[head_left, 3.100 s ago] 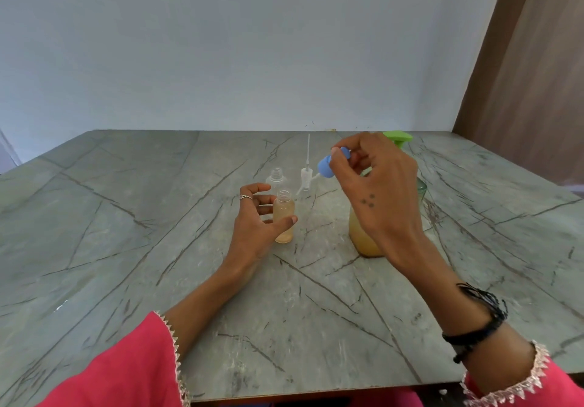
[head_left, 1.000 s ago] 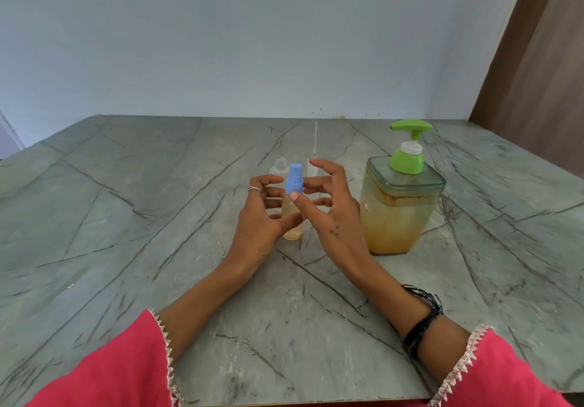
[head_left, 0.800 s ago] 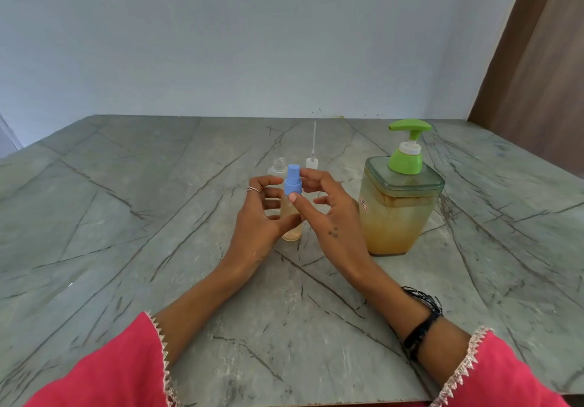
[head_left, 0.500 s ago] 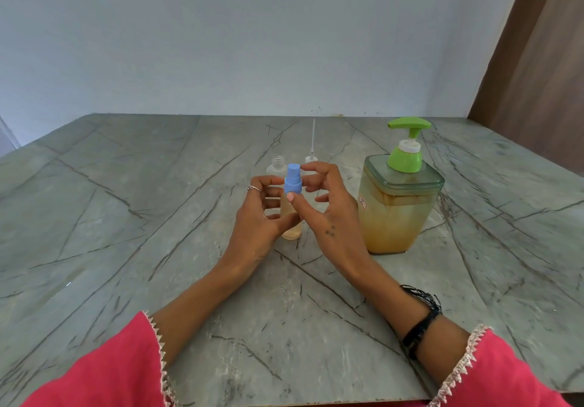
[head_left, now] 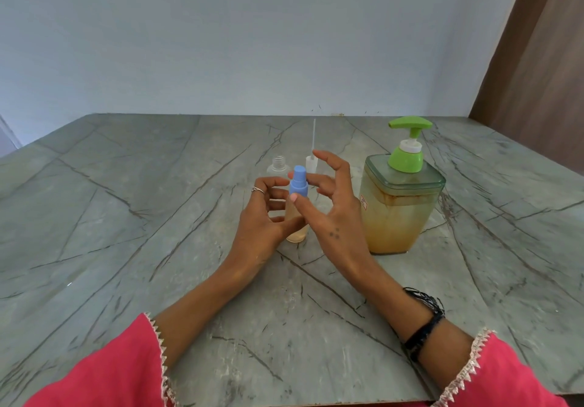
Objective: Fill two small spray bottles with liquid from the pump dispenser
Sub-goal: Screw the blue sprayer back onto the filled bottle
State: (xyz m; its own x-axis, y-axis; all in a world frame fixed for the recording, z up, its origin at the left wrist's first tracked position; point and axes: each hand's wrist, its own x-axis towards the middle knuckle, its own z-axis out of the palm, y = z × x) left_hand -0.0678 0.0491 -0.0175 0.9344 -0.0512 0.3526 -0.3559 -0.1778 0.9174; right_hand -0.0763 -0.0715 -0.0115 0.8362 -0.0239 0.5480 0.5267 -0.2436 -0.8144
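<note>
A small spray bottle (head_left: 296, 228) holding amber liquid stands on the marble table (head_left: 126, 217), and my left hand (head_left: 262, 220) is wrapped around its body. A blue spray cap (head_left: 298, 180) sits on its neck. My right hand (head_left: 333, 214) pinches this cap between the thumb and a finger that reaches behind it, with the other fingers splayed. Behind stands an empty clear bottle (head_left: 278, 166) without a cap. A white spray head (head_left: 311, 164) stands beside it, dip tube pointing up. The pump dispenser (head_left: 401, 210), with a green pump (head_left: 409, 141), stands to the right, partly full of amber liquid.
The table meets a pale blue wall (head_left: 252, 43) at its far edge. A brown wooden panel (head_left: 543, 59) rises at the far right. My pink sleeves lie over the near table edge.
Three seconds ago my right hand held the blue cap in the air above the bottle. The cap now sits on the bottle's neck, and my right fingers have shifted around it.
</note>
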